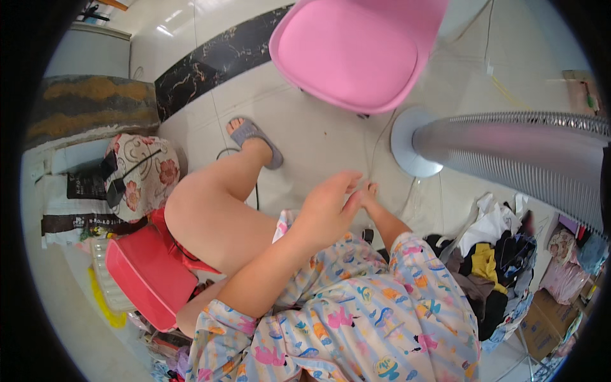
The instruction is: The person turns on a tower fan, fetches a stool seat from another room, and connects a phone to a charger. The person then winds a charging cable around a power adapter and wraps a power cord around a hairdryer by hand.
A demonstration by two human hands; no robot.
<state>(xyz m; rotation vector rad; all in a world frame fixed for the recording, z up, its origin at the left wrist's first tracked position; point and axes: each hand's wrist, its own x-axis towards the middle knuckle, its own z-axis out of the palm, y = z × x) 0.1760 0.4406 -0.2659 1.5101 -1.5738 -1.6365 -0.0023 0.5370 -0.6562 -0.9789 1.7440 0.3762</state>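
Observation:
My left hand (329, 210) is raised in front of my lap, with its fingers bent and its thumb held apart from them. Nothing shows between them. Close behind its fingertips is my right hand (366, 193), mostly hidden by the left, so whether it holds anything is not visible. Both forearms come out of short sleeves of a patterned garment (343, 315), which also covers my lap. My bare left knee is bent out to the side, with a grey slipper (267, 148) on that foot.
A pink padded chair (348, 52) stands ahead. To its right, a grey tower fan (506, 153) rises from a round base. A heap of clothes (491, 272) and a cardboard box (546, 322) are at right. A red plastic container (148, 277) and a floral cushioned object (143, 176) are at left.

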